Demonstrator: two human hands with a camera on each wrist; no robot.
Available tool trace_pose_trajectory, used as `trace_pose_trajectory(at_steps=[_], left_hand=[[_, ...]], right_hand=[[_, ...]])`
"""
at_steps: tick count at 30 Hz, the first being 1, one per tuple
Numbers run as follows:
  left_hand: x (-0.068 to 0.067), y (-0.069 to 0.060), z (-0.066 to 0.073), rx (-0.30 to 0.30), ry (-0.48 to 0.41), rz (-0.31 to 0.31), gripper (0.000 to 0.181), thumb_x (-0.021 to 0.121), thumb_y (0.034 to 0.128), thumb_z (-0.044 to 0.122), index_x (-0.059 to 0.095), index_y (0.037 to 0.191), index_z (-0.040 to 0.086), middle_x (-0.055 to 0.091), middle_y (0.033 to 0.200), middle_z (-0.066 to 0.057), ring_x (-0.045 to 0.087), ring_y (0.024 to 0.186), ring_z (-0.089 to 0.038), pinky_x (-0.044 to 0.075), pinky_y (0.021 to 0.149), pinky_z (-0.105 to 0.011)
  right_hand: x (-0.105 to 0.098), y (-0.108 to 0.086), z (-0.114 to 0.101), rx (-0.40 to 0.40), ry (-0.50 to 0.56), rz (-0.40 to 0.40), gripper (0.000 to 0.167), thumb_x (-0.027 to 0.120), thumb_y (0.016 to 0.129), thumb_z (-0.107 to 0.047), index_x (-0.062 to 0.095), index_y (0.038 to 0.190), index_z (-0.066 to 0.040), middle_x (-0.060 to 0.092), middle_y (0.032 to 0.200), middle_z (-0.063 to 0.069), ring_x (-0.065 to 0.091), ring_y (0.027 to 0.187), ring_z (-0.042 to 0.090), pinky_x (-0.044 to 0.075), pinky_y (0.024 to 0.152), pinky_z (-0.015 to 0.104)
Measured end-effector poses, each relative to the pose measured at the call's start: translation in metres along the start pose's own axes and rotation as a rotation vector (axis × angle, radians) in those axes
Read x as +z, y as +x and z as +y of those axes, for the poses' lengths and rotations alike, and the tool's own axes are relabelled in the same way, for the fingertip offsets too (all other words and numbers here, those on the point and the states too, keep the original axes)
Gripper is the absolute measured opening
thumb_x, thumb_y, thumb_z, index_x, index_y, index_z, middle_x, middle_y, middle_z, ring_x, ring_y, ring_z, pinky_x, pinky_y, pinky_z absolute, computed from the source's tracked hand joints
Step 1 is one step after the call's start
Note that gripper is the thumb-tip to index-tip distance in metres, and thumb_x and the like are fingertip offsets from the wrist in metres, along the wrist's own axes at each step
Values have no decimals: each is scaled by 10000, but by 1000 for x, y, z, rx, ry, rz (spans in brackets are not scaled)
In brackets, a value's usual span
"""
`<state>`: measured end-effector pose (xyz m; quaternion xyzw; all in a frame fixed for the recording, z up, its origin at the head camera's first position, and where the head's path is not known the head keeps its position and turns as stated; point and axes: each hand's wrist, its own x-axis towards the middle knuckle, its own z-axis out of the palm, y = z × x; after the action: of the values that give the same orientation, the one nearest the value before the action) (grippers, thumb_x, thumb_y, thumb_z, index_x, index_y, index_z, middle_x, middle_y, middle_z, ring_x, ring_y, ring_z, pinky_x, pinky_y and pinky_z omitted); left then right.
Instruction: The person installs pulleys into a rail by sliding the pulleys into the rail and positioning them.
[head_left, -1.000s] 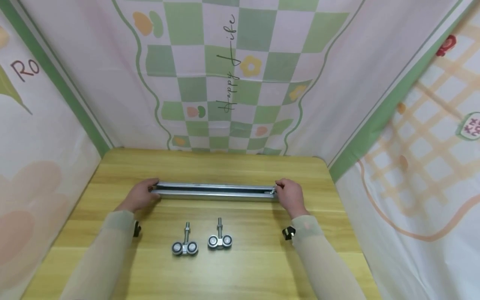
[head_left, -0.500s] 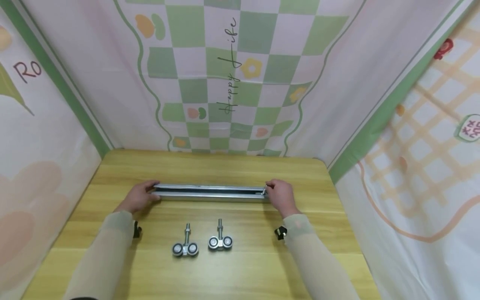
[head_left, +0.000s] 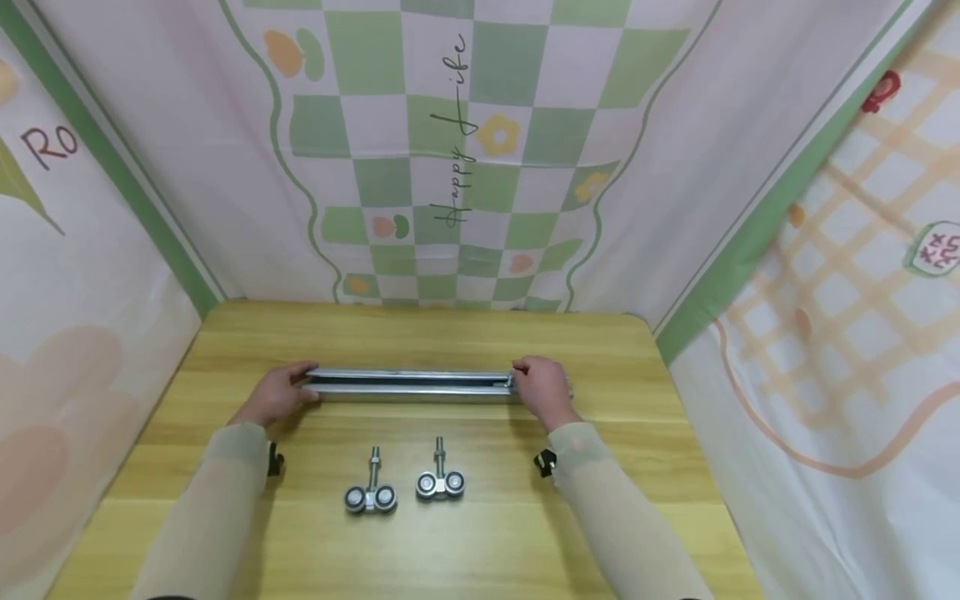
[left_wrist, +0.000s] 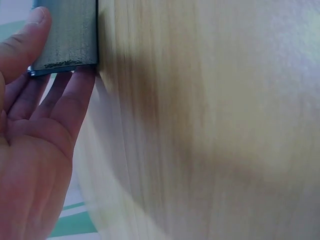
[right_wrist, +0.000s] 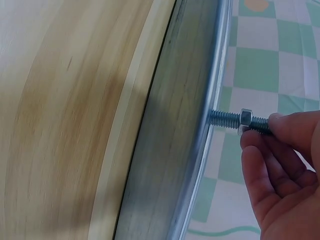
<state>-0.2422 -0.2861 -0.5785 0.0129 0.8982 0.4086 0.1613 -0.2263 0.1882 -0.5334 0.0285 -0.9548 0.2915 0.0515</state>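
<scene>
A long metal channel track [head_left: 412, 397] lies across the table, its slot facing up. My left hand [head_left: 277, 393] holds its left end, the thumb [left_wrist: 37, 17] on the near side wall and the fingers at the end. My right hand [head_left: 543, 388] pinches a threaded bolt [right_wrist: 225, 119] that sticks up out of the slot and carries a nut [right_wrist: 245, 118]. Whatever the bolt joins inside the track is hidden. Nearer to me lie two roller trolleys, a left one [head_left: 370, 500] and a right one [head_left: 441, 485], each with two wheels and a bolt pointing away.
The wooden table [head_left: 480, 542] ends at a patterned cloth [head_left: 435, 142] along the back. More printed cloth hangs at the left [head_left: 82, 375] and right [head_left: 810, 375] sides.
My right hand has slid leftward along the track with the bolt, so the track's right end now shows beyond it. My left hand and the two loose trolleys have stayed in place.
</scene>
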Motion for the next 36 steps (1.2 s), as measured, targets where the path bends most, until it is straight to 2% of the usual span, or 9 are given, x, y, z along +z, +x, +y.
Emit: trace_pose_trajectory(at_steps=[7, 14, 17, 22, 26, 31, 36], left_hand=[[3, 1, -1, 4, 3, 12, 674, 720, 905, 237, 435, 1498, 89, 382, 1518, -247, 307, 1383, -482, 229, 1112, -655], [4, 0, 3, -1, 0, 12, 671, 716, 910, 231, 431, 1502, 92, 386, 1522, -232, 302, 1394, -463, 219, 1130, -630], [4, -1, 5, -3, 4, 13, 673, 710, 914, 232, 422, 1505, 88, 375, 1526, -238, 297, 1394, -470, 217, 1125, -640], [2, -3, 5, 1, 8, 14, 668, 712, 915, 223, 428, 1500, 75, 391, 1513, -246, 315, 1385, -469, 226, 1124, -635], [0, -3, 4, -12, 7, 15, 668, 715, 909, 234, 435, 1498, 91, 394, 1511, -246, 308, 1384, -478, 220, 1117, -651], [0, -3, 3, -23, 5, 18, 675, 722, 898, 246, 443, 1496, 103, 395, 1514, -237, 294, 1391, -479, 211, 1117, -657], [2, -3, 2, -12, -6, 15, 681, 730, 895, 248, 444, 1494, 94, 396, 1512, -239, 297, 1389, -479, 214, 1116, -657]], right_hand=[[7, 1, -7, -103, -5, 2, 197, 654, 956, -124, 745, 1103, -29, 730, 1073, 121, 684, 995, 294, 562, 867, 453], [5, 1, -7, -101, 56, -18, 155, 639, 965, -141, 725, 1056, -51, 718, 954, 56, 665, 850, 218, 578, 753, 404], [6, 1, -9, -133, 15, -28, 123, 635, 967, -133, 729, 1010, -68, 720, 938, 46, 666, 837, 209, 581, 739, 396], [12, 3, -15, -232, -55, -27, 114, 611, 962, -91, 720, 953, -57, 721, 910, 59, 677, 823, 228, 585, 732, 387], [18, 4, -23, -275, -106, -28, 124, 584, 952, -63, 696, 899, -70, 691, 830, 28, 652, 756, 201, 576, 683, 352], [25, 4, -38, -303, -175, -83, 193, 551, 942, -36, 611, 782, -128, 564, 690, -35, 545, 631, 143, 514, 572, 282], [30, 3, -55, -361, -232, -128, 209, 555, 929, -18, 561, 757, -137, 520, 676, -40, 518, 613, 140, 494, 551, 265]])
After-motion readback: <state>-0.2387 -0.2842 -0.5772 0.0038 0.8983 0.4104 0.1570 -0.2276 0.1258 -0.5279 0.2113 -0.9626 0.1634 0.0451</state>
